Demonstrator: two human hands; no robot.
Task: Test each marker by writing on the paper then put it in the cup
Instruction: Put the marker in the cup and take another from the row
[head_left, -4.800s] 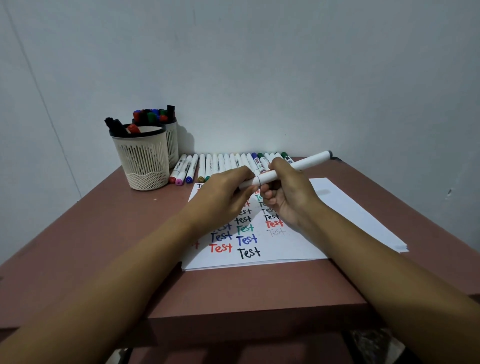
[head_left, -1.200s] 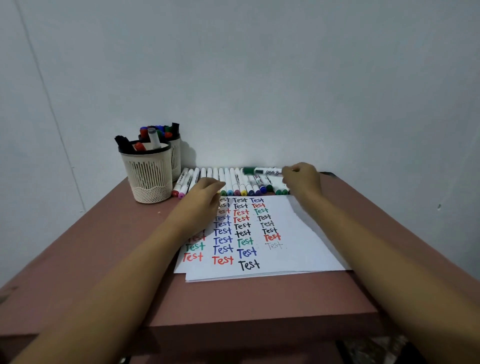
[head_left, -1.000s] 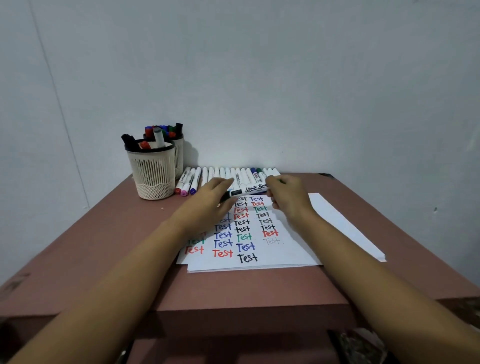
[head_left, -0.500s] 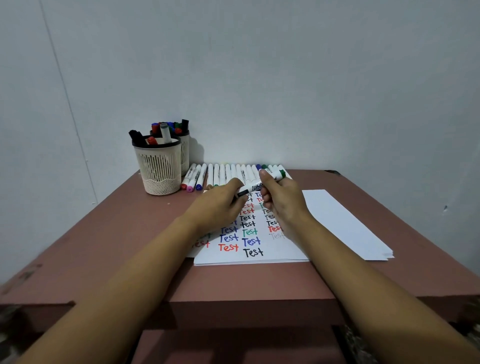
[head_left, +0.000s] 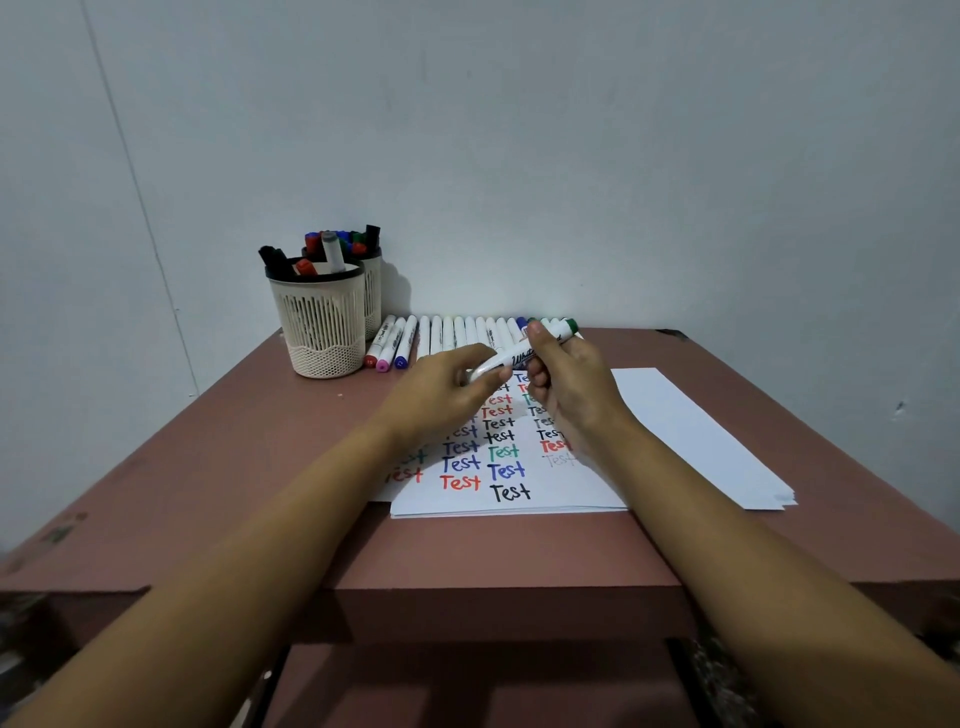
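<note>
A white marker (head_left: 524, 356) with a green end is held slantwise over the paper (head_left: 675, 431), between both hands. My right hand (head_left: 571, 395) grips its barrel, and my left hand (head_left: 441, 395), blurred, pinches its lower left end. The paper carries columns of the word "Test" in black, red, blue and green. A cream mesh cup (head_left: 322, 322) holding several markers stands at the table's back left. A row of white markers (head_left: 452, 335) lies along the wall behind the paper.
A second cup (head_left: 373, 296) full of markers stands behind the first, against the wall. The brown table (head_left: 234, 467) ends in a front edge near me. A wall closes off the back and the left side.
My right hand picked a green marker from the row's right end and brought it over the paper. My left hand closed on its other end. The last marker now stands in the cup.
</note>
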